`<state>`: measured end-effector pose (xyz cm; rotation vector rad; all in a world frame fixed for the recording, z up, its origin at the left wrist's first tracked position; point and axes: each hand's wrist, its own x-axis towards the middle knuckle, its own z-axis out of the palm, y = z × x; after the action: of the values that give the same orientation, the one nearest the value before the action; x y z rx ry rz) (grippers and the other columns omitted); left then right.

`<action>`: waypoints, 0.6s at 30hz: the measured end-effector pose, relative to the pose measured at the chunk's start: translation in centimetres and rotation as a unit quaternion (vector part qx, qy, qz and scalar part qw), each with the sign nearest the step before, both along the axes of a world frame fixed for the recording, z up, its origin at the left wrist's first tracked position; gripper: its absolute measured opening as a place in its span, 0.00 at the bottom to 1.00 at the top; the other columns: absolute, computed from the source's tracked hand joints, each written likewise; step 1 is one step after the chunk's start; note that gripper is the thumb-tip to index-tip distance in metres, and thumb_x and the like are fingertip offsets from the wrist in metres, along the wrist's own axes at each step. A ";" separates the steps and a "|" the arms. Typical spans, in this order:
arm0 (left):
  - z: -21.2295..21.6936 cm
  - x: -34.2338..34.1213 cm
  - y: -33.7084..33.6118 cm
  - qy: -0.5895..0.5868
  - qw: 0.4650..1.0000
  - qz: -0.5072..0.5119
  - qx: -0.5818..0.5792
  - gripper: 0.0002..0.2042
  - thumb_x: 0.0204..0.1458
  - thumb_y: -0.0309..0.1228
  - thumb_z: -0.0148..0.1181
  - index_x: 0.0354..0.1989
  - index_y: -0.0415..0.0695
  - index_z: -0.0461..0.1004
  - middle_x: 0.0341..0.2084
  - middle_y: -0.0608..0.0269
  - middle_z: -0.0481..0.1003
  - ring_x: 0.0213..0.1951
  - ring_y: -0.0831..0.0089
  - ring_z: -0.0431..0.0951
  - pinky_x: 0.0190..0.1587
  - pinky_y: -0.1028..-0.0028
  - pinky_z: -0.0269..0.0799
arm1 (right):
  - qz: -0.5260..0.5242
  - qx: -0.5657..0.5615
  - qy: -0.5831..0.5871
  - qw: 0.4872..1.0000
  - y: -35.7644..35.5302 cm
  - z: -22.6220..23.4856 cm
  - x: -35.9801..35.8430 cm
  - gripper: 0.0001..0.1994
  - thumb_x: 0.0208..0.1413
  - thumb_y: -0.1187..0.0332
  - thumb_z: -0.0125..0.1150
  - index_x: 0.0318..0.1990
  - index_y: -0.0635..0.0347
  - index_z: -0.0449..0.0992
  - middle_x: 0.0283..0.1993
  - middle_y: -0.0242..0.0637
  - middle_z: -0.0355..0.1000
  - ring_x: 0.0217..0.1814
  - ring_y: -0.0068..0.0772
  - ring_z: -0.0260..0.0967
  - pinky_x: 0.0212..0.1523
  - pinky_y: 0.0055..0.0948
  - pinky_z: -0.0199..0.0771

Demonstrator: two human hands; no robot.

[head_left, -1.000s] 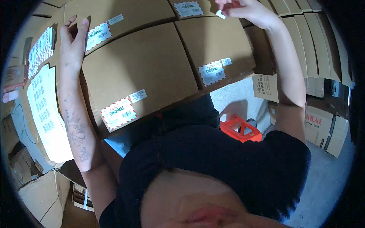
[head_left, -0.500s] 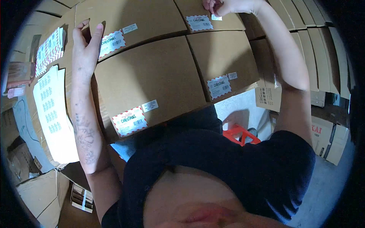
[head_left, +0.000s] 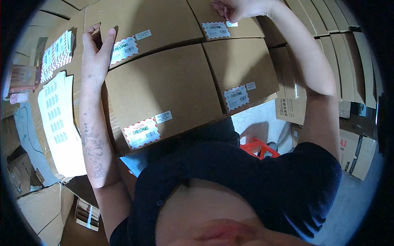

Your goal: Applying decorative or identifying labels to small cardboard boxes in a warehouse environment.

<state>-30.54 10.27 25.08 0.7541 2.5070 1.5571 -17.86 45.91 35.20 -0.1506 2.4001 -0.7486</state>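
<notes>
Cardboard boxes sit close together before me: a front left box (head_left: 164, 82), a front right box (head_left: 242, 61), a back left box (head_left: 164, 20) and a back right box (head_left: 250, 29). Each carries a striped-border sticker (head_left: 141, 133) with a small white label (head_left: 163, 117) beside it. My left hand (head_left: 98, 47) rests at the left side of the back left box, thumb and fingers apart. At the back right box, my right hand (head_left: 238, 9) has its fingers curled, the thumb at a small white label (head_left: 232, 23). Whatever its fingers may hold is hidden.
On the left lie printed white label sheets (head_left: 61, 131) and a stack of striped stickers (head_left: 57, 55), with a clear plastic container (head_left: 24, 78) beyond. Flattened cartons (head_left: 344, 65) stand at the right. A red stool (head_left: 258, 148) is on the floor.
My right hand has shifted slightly left, its fingers still curled by the small label. The left hand keeps its place at the box. The whole view has moved a little.
</notes>
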 end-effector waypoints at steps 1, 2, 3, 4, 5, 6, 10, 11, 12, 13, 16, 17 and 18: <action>0.1 0.0 0.0 0.001 1.000 -0.001 0.001 0.30 0.56 0.46 0.60 0.59 0.39 0.61 0.31 0.58 0.71 0.33 0.74 0.70 0.38 0.74 0.68 | 0.011 0.013 -0.002 1.000 0.2 0.0 0.0 0.22 0.41 0.76 0.68 0.45 0.64 0.65 0.34 0.32 0.65 0.37 0.27 0.62 0.40 0.28 0.67; 0.1 -0.1 0.0 -0.011 1.000 -0.007 -0.003 0.29 0.56 0.46 0.60 0.59 0.39 0.61 0.31 0.58 0.71 0.33 0.74 0.69 0.38 0.74 0.68 | 0.010 0.014 0.000 1.000 0.3 0.0 0.1 0.22 0.41 0.76 0.68 0.45 0.64 0.65 0.34 0.32 0.65 0.37 0.27 0.62 0.40 0.28 0.67; 0.0 -0.1 -0.1 -0.023 1.000 -0.010 -0.007 0.29 0.56 0.46 0.60 0.59 0.39 0.61 0.31 0.58 0.71 0.33 0.74 0.69 0.39 0.74 0.68 | 0.012 0.015 0.008 1.000 0.1 0.0 0.1 0.22 0.40 0.76 0.68 0.44 0.64 0.65 0.34 0.32 0.65 0.37 0.27 0.62 0.40 0.27 0.67; -0.1 -0.2 -0.2 -0.022 1.000 -0.010 -0.007 0.29 0.56 0.46 0.60 0.59 0.39 0.61 0.31 0.58 0.71 0.33 0.74 0.69 0.39 0.74 0.68 | 0.013 0.016 0.016 1.000 -0.1 0.0 0.1 0.22 0.40 0.76 0.68 0.44 0.64 0.65 0.34 0.32 0.65 0.37 0.26 0.62 0.39 0.27 0.67; -0.2 -0.2 -0.3 -0.019 1.000 -0.009 -0.006 0.29 0.56 0.46 0.61 0.59 0.39 0.61 0.31 0.58 0.70 0.33 0.74 0.69 0.38 0.74 0.68 | 0.014 0.016 0.017 1.000 -0.1 -0.1 0.0 0.22 0.40 0.76 0.68 0.44 0.64 0.65 0.34 0.32 0.65 0.37 0.26 0.62 0.39 0.27 0.67; -0.3 -0.2 -0.3 -0.017 1.000 -0.009 -0.003 0.29 0.56 0.46 0.61 0.58 0.39 0.61 0.32 0.58 0.70 0.33 0.74 0.68 0.38 0.74 0.68 | 0.005 0.014 0.021 1.000 -0.1 -0.1 0.1 0.22 0.40 0.76 0.68 0.43 0.63 0.65 0.34 0.32 0.65 0.37 0.26 0.62 0.39 0.27 0.67; -0.3 -0.2 -0.1 0.001 0.999 -0.008 0.033 0.29 0.56 0.46 0.61 0.58 0.40 0.62 0.32 0.58 0.70 0.33 0.74 0.68 0.38 0.74 0.68 | 0.001 0.032 0.026 0.999 -0.1 -0.3 0.3 0.21 0.39 0.76 0.67 0.42 0.63 0.66 0.34 0.32 0.65 0.37 0.26 0.62 0.39 0.27 0.67; -0.1 -0.2 0.0 -0.008 1.000 -0.009 0.017 0.29 0.56 0.45 0.61 0.58 0.39 0.61 0.33 0.58 0.70 0.34 0.74 0.68 0.38 0.74 0.68 | -0.001 0.034 0.028 0.999 0.4 -0.9 0.3 0.21 0.39 0.76 0.67 0.42 0.63 0.66 0.34 0.32 0.65 0.37 0.26 0.62 0.39 0.27 0.67; 0.1 -0.1 -0.1 -0.017 1.000 -0.010 0.001 0.28 0.57 0.44 0.61 0.58 0.38 0.61 0.34 0.57 0.70 0.34 0.74 0.69 0.39 0.73 0.68 | -0.004 0.015 0.022 1.000 0.6 -1.7 0.3 0.20 0.40 0.76 0.67 0.42 0.63 0.66 0.34 0.32 0.65 0.37 0.26 0.62 0.39 0.27 0.67; 0.2 -0.1 -0.1 -0.015 1.000 -0.011 0.001 0.28 0.57 0.44 0.61 0.58 0.38 0.61 0.34 0.57 0.70 0.34 0.74 0.69 0.39 0.73 0.68 | -0.008 -0.002 0.017 1.000 1.0 -2.1 0.3 0.20 0.40 0.76 0.67 0.41 0.64 0.67 0.34 0.32 0.65 0.37 0.26 0.62 0.39 0.27 0.67; 0.3 -0.2 -0.2 -0.036 0.999 -0.028 0.011 0.28 0.57 0.43 0.60 0.58 0.36 0.60 0.38 0.53 0.72 0.38 0.72 0.70 0.42 0.72 0.69 | 0.015 0.084 0.154 0.984 0.3 -1.5 1.9 0.22 0.41 0.76 0.67 0.46 0.63 0.66 0.35 0.34 0.66 0.38 0.27 0.63 0.40 0.29 0.67; 0.0 -0.4 -0.4 -0.036 0.999 -0.028 0.024 0.28 0.58 0.42 0.60 0.58 0.35 0.59 0.41 0.50 0.72 0.40 0.71 0.71 0.44 0.72 0.69 | 0.015 0.084 0.158 0.984 0.5 -1.4 2.1 0.22 0.41 0.76 0.67 0.46 0.63 0.66 0.35 0.34 0.66 0.38 0.27 0.63 0.40 0.29 0.67; 0.0 -0.5 -0.1 -0.035 0.998 -0.034 0.038 0.29 0.58 0.42 0.60 0.58 0.34 0.58 0.44 0.48 0.73 0.41 0.70 0.72 0.46 0.72 0.69 | -0.031 0.162 0.184 0.969 1.0 -1.4 3.2 0.19 0.48 0.66 0.66 0.44 0.60 0.65 0.34 0.33 0.63 0.38 0.27 0.62 0.40 0.27 0.65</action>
<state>-31.01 10.13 25.03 0.7707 2.3602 1.6347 -14.69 46.96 33.78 -0.0853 2.8549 -0.3657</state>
